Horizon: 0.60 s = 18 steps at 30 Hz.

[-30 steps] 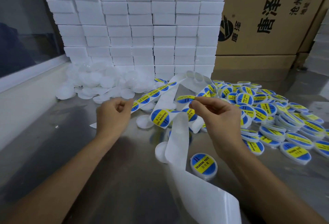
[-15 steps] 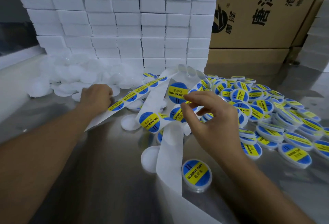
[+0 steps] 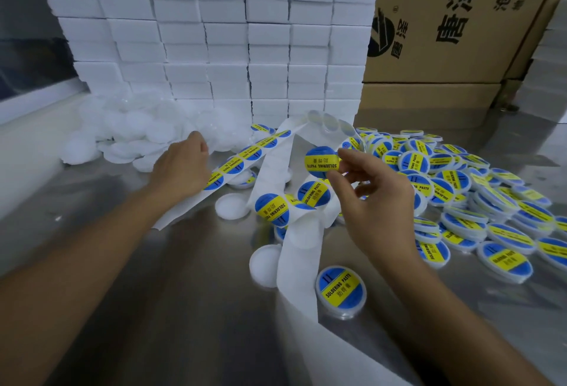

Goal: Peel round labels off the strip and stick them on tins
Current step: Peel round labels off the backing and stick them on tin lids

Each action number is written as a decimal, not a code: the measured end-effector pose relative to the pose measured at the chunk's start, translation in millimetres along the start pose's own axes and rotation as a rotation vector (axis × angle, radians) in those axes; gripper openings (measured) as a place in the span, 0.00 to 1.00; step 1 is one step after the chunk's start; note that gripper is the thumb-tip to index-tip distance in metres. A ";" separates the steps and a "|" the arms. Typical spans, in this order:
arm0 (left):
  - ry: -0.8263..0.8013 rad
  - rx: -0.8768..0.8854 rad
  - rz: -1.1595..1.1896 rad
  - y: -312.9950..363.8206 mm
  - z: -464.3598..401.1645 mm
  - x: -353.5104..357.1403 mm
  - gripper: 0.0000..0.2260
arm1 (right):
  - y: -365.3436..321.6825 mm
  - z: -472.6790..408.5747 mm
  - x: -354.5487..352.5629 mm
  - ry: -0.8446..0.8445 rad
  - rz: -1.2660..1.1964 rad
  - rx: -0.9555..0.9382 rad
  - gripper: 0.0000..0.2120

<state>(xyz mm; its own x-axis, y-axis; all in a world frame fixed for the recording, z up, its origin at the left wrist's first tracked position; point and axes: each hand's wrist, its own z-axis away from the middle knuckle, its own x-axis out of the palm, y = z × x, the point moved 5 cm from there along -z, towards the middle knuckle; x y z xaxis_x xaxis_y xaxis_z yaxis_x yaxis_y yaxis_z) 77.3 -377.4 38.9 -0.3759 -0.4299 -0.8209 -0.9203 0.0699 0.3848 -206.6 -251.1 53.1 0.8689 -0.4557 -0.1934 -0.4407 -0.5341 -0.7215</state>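
Head view: our right hand (image 3: 372, 201) pinches a peeled label (image 3: 321, 161) above the strip (image 3: 299, 260). Our left hand (image 3: 181, 171), fingers curled, reaches into the unlabelled tins (image 3: 135, 128); whether it grips one, we cannot tell.

A round blue-and-yellow label (image 3: 321, 162) is lifted clear above the white strip (image 3: 302, 250), which loops across the table. Right of the strip lies a heap of labelled tins (image 3: 478, 201); left of it, bare white tins (image 3: 135, 134).

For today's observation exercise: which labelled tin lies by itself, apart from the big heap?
The labelled tin nearest the camera, beside the blank backing strip; the others crowd the heap at right.
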 end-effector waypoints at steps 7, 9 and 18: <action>0.029 -0.111 0.791 40.3 68.0 -28.4 0.11 | -3.3 4.1 2.3 -0.030 -0.097 0.147 0.03; -0.031 -0.164 1.068 50.2 88.2 -36.1 0.11 | -8.2 6.5 4.8 -0.060 -0.099 0.123 0.05; -0.232 -0.238 1.484 76.6 136.0 -40.8 0.06 | -27.9 18.5 19.6 -0.225 -0.319 0.155 0.19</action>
<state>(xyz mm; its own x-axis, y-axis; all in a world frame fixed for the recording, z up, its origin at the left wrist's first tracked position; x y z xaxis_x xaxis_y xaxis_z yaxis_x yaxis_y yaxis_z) 7.5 -232.1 44.5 -0.9463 0.0448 0.3203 0.3234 0.1466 0.9349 -173.1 -231.9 57.1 0.9915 -0.1082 -0.0719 -0.1169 -0.5019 -0.8570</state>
